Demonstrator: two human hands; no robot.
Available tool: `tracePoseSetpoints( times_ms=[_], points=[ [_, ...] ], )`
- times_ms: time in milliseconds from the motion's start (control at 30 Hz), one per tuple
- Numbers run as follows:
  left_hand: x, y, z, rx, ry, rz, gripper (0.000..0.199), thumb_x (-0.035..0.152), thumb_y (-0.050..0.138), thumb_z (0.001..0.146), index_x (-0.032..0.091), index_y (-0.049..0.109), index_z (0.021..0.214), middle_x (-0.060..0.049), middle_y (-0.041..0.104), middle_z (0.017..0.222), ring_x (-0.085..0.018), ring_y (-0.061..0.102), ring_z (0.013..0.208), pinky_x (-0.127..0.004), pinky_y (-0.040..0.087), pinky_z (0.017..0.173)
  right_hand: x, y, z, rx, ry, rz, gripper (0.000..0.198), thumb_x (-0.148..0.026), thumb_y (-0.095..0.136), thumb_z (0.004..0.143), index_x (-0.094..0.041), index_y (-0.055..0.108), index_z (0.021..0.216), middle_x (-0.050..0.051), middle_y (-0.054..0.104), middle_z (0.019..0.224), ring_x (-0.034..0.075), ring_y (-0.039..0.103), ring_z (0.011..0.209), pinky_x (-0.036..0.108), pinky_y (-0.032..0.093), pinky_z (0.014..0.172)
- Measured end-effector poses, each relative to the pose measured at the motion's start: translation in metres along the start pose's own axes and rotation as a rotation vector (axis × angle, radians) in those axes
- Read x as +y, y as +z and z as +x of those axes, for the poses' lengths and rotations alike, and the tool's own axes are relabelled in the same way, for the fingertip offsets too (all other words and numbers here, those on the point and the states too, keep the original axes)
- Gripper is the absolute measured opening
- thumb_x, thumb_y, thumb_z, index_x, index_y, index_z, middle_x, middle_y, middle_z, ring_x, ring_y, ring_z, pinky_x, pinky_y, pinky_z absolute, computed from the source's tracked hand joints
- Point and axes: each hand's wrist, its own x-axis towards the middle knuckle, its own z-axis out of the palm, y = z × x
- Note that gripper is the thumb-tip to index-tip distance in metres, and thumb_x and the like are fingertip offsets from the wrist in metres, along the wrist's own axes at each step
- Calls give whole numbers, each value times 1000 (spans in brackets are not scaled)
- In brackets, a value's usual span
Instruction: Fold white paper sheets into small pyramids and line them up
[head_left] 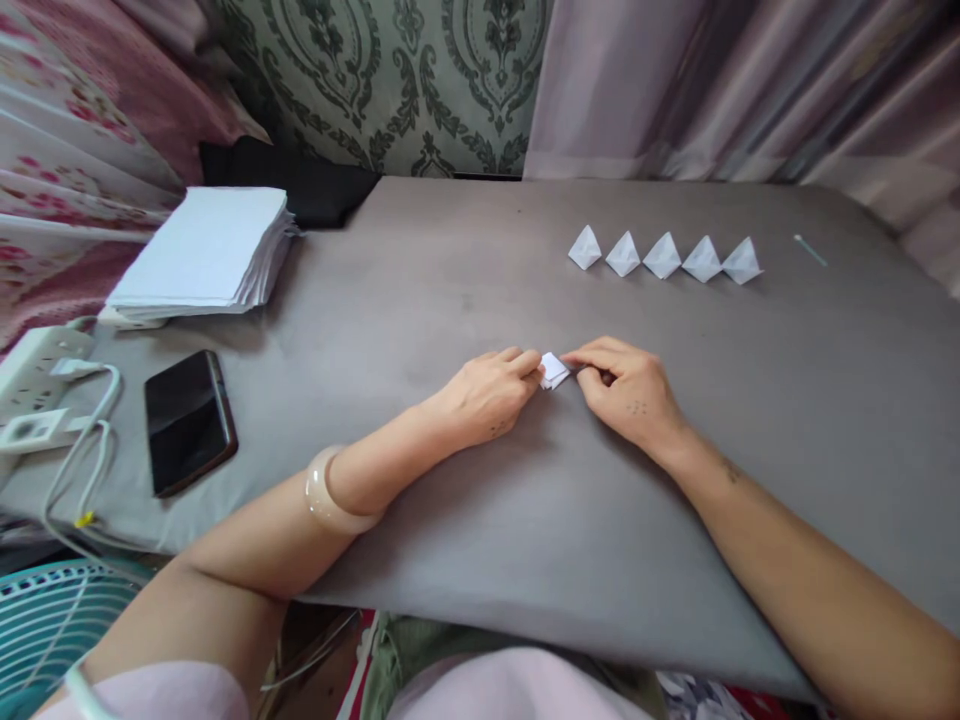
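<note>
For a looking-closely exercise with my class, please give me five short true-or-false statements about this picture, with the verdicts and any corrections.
1. Five folded paper shapes are lined up in a row on the table. True.
2. The bangle is on the person's right arm. False: the bangle is on the left arm.
3. A small folded paper is between the left hand and the right hand. True.
4. The screen of the phone is dark. True.
5. The phone lies on top of the paper stack. False: it lies apart from the paper stack, which is farther from the person.
</note>
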Motion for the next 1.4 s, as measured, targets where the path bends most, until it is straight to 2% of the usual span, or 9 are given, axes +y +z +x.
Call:
tracePoseSetpoints(
  times_ms=[167, 267, 400, 500, 733, 900, 1033, 1133, 1400],
  points=[
    [2, 0, 0, -2, -24, -52, 34, 16, 32, 94, 8, 60, 112, -12, 60, 97, -20, 54, 87, -29, 45, 71, -10, 0, -12, -87, -174, -187, 35, -9, 45, 81, -22, 71, 100, 5, 68, 98, 20, 62, 93, 31, 48, 75],
    [-4, 1, 1, 41, -69, -247, 36, 12, 34, 90, 10, 64, 109, -12, 62, 102, -20, 57, 89, -29, 47, 74, -16, 0, -14, -165, -247, -365, 32, -9, 45, 81, -19, 70, 99, 7, 65, 91, 20, 60, 85, 31, 44, 67],
    [-22, 5, 9, 130, -415, -720, 36, 11, 38, 83, 15, 68, 102, -6, 67, 95, -14, 61, 82, -24, 48, 73, -22, 0, -15, -185, -328, -509, 28, -8, 45, 80, -17, 69, 89, 6, 61, 82, 19, 56, 78, 31, 38, 61],
    [-28, 5, 19, 108, -557, -833, 28, 25, 46, 86, 14, 70, 96, -5, 67, 83, -15, 59, 74, -26, 47, 70, -23, 0, -12, -176, -271, -434, 23, -12, 47, 80, -18, 69, 81, 5, 62, 83, 17, 57, 77, 29, 38, 61],
    [-16, 8, 28, 135, -482, -767, 23, 35, 64, 79, 14, 71, 86, -7, 59, 88, -15, 55, 78, -26, 45, 71, -11, 10, 4, -99, -15, -120, 30, -31, 53, 86, -19, 58, 59, 1, 60, 75, 12, 53, 64, 27, 39, 61],
    [-14, 10, 22, 116, -466, -1055, 28, 39, 66, 78, 12, 66, 82, -2, 59, 71, -9, 48, 62, -20, 37, 56, -6, 14, 7, -33, 57, 4, 14, -27, 61, 79, -19, 66, 90, 4, 64, 91, 13, 56, 68, 28, 44, 67],
    [-12, 10, 18, 178, -493, -1202, 36, 46, 70, 74, 12, 64, 85, 2, 54, 65, -7, 43, 56, -19, 32, 51, -9, 3, 4, -211, 129, 152, 21, -35, 56, 85, -20, 69, 92, 2, 68, 84, 14, 58, 70, 28, 44, 68],
    [-10, 9, 18, 203, -422, -1267, 38, 46, 71, 74, 12, 63, 88, 2, 54, 65, -7, 44, 57, -19, 34, 52, -10, -7, 4, -274, 101, 264, 25, -41, 55, 88, -22, 71, 84, 1, 69, 83, 14, 59, 74, 27, 43, 69],
    [-12, 1, 16, 233, -375, -1100, 36, 48, 67, 79, 14, 71, 91, -2, 64, 74, -10, 50, 64, -22, 39, 60, -9, -7, 2, -97, -99, 161, 18, -29, 54, 91, -21, 70, 91, 1, 61, 79, 13, 55, 71, 26, 41, 68]
  ],
)
